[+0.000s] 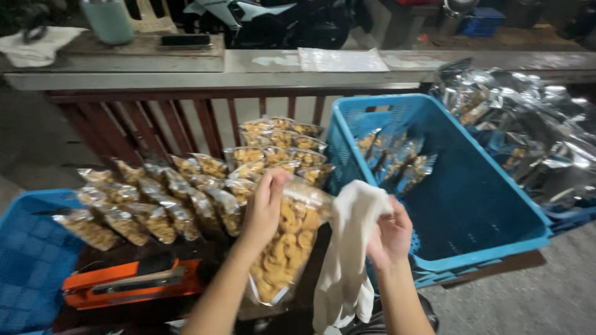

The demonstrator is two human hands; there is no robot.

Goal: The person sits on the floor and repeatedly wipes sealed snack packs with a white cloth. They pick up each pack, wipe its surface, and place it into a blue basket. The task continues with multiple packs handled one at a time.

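At far left, a blue crate (28, 260) sits beside an orange sealer (127, 282) and rows of snack bags (186, 192) on the surface. Left hand (264, 208) fingers wrap the top of a clear bag of snacks (285, 248); right hand (390, 236) fingers pinch a white cloth (347, 260), seemingly against the bag. Further right stands a blue basket (472, 205).
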